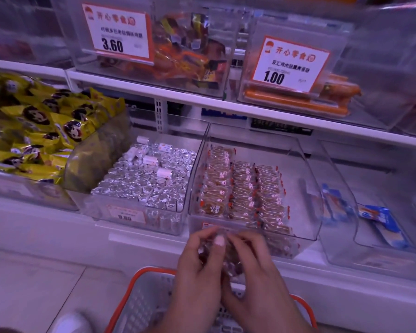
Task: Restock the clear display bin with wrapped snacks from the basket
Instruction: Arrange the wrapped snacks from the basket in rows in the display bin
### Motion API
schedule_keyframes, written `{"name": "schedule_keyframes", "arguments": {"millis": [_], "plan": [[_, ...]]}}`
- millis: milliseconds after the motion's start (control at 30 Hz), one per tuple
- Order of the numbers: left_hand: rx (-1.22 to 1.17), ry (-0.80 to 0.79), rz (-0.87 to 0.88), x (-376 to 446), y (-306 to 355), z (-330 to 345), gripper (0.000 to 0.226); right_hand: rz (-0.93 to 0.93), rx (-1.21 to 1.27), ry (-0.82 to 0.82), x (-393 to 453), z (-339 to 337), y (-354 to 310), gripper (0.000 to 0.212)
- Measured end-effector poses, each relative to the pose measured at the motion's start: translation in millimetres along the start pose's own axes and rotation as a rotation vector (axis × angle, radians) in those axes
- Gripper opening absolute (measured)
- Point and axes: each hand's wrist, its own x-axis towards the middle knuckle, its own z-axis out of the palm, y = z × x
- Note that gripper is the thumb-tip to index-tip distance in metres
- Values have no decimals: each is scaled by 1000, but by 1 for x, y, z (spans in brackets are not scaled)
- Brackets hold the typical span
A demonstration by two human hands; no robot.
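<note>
The clear display bin (305, 179) sits on the lower shelf and holds three rows of brown wrapped snacks (245, 191) along its left side; its right side is bare. My left hand (199, 265) and my right hand (252, 267) are together just below the bin's front edge, both closed around a stack of the same clear-wrapped snacks (222, 258). The stack is blurred and mostly hidden by my fingers. Below my hands stands the grey basket (144, 299) with an orange rim; its contents are hidden.
Left of the clear bin is a bin of silver foil rolls (144, 181), and further left a heap of yellow packets (39, 131). A bin with blue packs (380, 219) stands to the right. The upper shelf carries bins with price tags (117, 32).
</note>
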Motion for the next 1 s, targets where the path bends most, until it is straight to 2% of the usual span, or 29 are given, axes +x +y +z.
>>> {"name": "schedule_keyframes", "arguments": {"millis": [67,133,233,300,367,467,533,667,800,933,1000], "plan": [[5,-41,62,2,10,-3,26,-28,2,90,10,-8,-1,61],[77,-120,151,8,19,-10,32,-57,-3,115,24,-17,-6,60],[179,-270,222,23,37,-22,41,-63,-5,49,52,-30,-16,57],[292,-360,247,39,50,-32,54,-69,-44,-12,75,-38,-18,52],[433,-328,300,62,63,-47,61,-13,1,-94,101,-45,-11,43],[705,-103,464,94,76,-73,44,165,-22,-275,133,-51,6,46],[727,-28,448,106,78,-84,30,194,-93,-370,146,-46,13,50],[817,-95,402,110,71,-87,25,171,-157,-446,157,-35,10,57],[863,-141,400,102,71,-85,28,85,-139,-418,156,-38,8,42],[917,-193,404,94,70,-78,30,2,-201,-524,149,-29,8,41],[938,-209,417,92,68,-76,30,14,-141,-539,151,-30,8,36]]}}
